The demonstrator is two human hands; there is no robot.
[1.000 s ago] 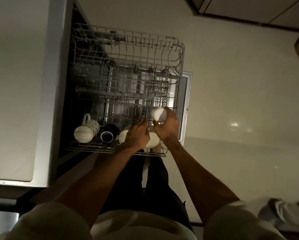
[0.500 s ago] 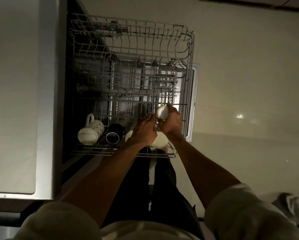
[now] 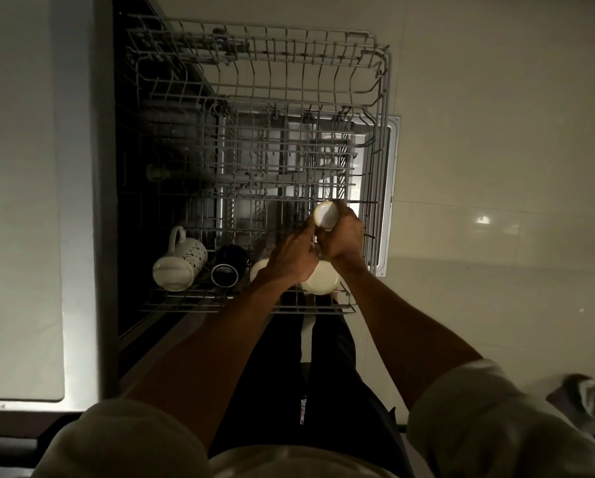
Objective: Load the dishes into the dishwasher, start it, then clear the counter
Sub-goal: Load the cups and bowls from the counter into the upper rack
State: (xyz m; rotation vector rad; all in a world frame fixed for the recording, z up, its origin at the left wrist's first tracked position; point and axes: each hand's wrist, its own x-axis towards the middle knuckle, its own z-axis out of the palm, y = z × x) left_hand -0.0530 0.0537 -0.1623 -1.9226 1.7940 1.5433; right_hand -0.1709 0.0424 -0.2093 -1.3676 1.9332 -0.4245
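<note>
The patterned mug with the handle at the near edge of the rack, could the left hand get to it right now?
Probably yes: the patterned mug lies uncovered, with only the dark cup between it and the left hand.

left hand (image 3: 290, 258) hiding most of two pale cups, grip on small cup (image 3: 326, 216) partly hidden by right hand (image 3: 343, 238)

One wire rack (image 3: 382, 139); two hands (image 3: 342, 238); four cups in the near row (image 3: 180, 267); a fifth held above
</note>
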